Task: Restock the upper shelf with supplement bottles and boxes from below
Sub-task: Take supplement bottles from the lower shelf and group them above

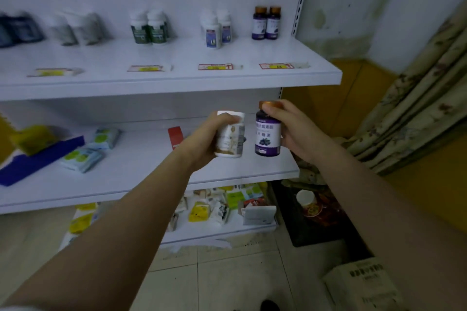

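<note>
A white metal shelving unit stands against a pale wall, a flowered curtain (414, 98) hanging off to the right and tiled floor below. The upper shelf (177, 83) carries sparse pairs of bottles set well back, with price tags lying along its front; the far-left ones are too blurred for me to name. The middle shelf (151, 179) holds flat packets, a blue box (38, 161) and a red box (175, 137).

My left hand (206, 142) is wrapped around a white bottle (231, 136), fingers closed over its side. My right hand (294, 129) pinches a purple bottle (267, 131) with an orange cap, thumb on the cap and fingers behind the body. Both bottles hang in front of the middle shelf, just beside each other, below the upper one.

I'd judge the purple one belongs with the matching purple pair (266, 24) at the right end. To do it well I should lift clear of the shelf lip before reaching in, set it upright just in front of that pair with the label facing out, and avoid nudging the rear bottles over
</note>
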Motion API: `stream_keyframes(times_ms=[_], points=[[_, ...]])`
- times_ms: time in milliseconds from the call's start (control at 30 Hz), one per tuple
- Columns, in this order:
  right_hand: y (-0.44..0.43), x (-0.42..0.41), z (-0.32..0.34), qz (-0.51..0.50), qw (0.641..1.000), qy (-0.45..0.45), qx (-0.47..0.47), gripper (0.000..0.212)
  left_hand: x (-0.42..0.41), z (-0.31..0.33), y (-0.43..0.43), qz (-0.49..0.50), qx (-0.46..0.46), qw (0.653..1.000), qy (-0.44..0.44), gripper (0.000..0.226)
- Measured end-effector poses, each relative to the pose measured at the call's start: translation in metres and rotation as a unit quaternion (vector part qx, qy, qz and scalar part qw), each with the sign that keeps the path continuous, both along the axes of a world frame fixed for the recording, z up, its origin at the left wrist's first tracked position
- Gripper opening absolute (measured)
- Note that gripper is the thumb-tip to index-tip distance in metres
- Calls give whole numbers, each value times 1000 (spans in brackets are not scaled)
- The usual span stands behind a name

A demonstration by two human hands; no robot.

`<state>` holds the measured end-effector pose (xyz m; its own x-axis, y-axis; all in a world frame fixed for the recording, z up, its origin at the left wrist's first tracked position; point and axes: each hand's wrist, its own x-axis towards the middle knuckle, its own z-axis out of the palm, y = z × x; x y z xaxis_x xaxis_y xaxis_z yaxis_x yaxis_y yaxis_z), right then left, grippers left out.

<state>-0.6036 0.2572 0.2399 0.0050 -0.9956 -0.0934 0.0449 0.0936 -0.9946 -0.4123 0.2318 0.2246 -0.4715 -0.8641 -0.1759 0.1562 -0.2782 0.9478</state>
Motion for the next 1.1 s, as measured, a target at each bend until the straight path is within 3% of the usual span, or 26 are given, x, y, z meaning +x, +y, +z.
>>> stream_keyframes(times_ms=[233,367,567,767,1033,1100], points=[[81,78,46,-20,993,-108,-51,10,58,50,70,17,-89,996,-8,25],[108,105,72,-16,992,-119,-44,23,84,83,105,12,-39,998,57,28],[127,133,112,0,988,-130,-83,26,108,121,135,18,-129,989,65,17],[138,142,137,17,986,-121,-116,25,114,143,146,16,-136,989,53,27],[133,125,145,-3,988,-70,-140,14,101,154,142,5,-165,985,55,20],[128,116,140,-25,988,-34,-146,32,93,156,135,-12,-173,983,59,18]])
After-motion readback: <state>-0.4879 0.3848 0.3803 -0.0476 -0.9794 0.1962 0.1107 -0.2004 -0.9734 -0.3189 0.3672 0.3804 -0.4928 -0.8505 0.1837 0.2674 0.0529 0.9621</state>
